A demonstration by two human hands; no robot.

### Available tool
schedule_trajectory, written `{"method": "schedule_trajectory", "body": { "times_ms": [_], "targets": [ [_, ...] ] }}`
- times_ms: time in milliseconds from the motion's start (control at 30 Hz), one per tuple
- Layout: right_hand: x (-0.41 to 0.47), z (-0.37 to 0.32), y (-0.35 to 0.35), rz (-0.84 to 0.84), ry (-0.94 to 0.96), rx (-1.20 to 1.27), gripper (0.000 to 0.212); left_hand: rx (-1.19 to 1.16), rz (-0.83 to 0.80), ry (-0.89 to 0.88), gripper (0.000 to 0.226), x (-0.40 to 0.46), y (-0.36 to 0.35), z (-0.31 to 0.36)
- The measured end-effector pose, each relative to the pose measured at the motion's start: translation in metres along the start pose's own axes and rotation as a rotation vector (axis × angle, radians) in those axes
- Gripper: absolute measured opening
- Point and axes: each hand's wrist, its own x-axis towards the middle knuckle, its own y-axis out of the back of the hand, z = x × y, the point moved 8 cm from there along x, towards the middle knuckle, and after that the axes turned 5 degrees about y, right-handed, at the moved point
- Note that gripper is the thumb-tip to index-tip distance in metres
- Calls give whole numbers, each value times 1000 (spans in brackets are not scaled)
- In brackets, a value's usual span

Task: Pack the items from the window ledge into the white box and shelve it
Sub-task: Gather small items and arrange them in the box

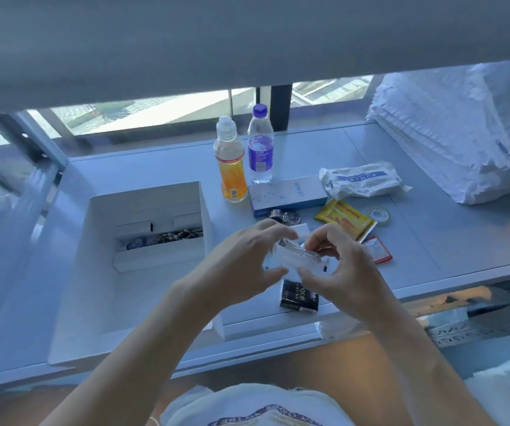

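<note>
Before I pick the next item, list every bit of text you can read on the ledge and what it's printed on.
"Macimimi": yellow sachet.
"ace": black packet.
"ANWE", roughly, faint: long pale blue carton.
Mask pack: blue band of characters, too blurred to read.
Orange drink bottle, purple-label water bottle, red sachet: print too small to read.
Shirt lettering: cut off.

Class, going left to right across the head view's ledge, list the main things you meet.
White box → orange drink bottle → purple-capped water bottle → yellow packet → tape roll → folded white cloth stack.
</note>
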Motion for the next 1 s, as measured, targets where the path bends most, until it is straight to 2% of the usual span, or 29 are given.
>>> {"method": "schedule_trajectory", "body": {
  "times_ms": [133, 433, 567, 700, 867, 1000],
  "targets": [
    [15, -26, -29, -68, 23, 64, 31, -48, 69, 31, 34, -27, 28, -20],
    [57, -89, -114, -230, 150, 51, 26, -46, 206, 81, 26, -88, 93, -80],
    [87, -107, -155, -319, 242, -44, 24, 19, 244, 117, 29, -99, 114, -116],
    [130, -101, -194, -379, 267, -237, 25, 70, 273, 219, 22, -83, 122, -160],
    [165, -84, -227, -504, 198, -421, 28, 104, 191, 293, 22, -57, 113, -199],
    [178, -81, -233, -530, 222, -513, 23, 97, 144, 300, 25, -42, 107, -209]
  ]
}}
